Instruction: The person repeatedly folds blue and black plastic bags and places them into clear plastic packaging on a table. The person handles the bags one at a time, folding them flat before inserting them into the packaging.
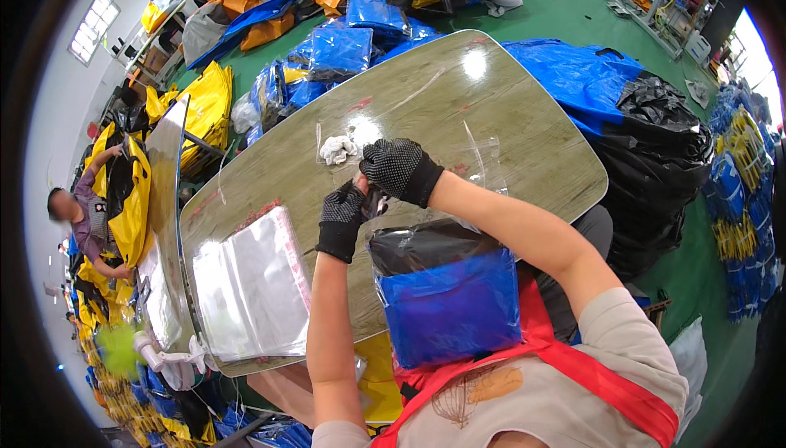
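Clear plastic sleeves, gloved left hand and right hand, blue package.
Sleeves lie flat on the worktop, probably for easy reach; the hands meet, fingers curled, any grip hidden from view; the package sits at the near edge, apparently for closeness to both.

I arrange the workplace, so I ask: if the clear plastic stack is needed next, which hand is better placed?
Left, probably. The left hand is nearer to the clear plastic stack, which lies to its left; the right hand would likely have to pass around the left.
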The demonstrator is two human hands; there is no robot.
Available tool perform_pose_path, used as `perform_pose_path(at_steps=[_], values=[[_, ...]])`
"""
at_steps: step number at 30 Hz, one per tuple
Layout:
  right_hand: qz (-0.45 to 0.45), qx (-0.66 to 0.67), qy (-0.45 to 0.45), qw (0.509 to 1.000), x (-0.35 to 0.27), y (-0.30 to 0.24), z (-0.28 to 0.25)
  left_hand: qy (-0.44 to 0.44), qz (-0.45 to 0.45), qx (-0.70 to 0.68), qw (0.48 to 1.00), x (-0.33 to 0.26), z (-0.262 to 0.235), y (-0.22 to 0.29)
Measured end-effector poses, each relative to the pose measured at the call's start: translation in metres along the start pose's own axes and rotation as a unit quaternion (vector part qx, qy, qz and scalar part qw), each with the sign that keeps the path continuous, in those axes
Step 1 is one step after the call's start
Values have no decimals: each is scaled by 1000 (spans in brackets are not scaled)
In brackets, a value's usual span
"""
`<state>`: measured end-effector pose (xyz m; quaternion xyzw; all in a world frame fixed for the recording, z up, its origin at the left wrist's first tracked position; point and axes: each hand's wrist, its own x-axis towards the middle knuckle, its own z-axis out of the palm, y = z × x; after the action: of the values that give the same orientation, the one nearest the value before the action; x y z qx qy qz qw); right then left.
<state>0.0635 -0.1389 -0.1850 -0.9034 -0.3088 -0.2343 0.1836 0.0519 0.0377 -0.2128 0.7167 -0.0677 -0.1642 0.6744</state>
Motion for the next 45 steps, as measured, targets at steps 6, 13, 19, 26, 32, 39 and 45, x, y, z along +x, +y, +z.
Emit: perform_pose_path(at_steps=[6, 13, 19, 26, 32, 39, 45], values=[[129, -12, -58, 990, 20, 49, 3, -40, -46, -62, 996, -13, -8, 11], [275, 6, 151, 950, -110, 316, -46, -45, -78, -44, 995, -4, -24, 10], [563, 337, -80, 751, -108, 100, -63, -131, -127, 169, 969, 5, -58, 44], [463, 760, 57, 452, -137, 103, -37, -77, -216, -161, 960, 9, -47, 17], [210, 318, -187, 905, -185, 48, -100, -132, 113, 200, 964, -57, -67, -53], [293, 272, -211, 892, -161, 42, -136, -17, 35, 570, 820, -50, -32, 46], [110, 254, -190, 942, -171, 37, -64, 109, 168, 337, 920, -84, 44, -43]])
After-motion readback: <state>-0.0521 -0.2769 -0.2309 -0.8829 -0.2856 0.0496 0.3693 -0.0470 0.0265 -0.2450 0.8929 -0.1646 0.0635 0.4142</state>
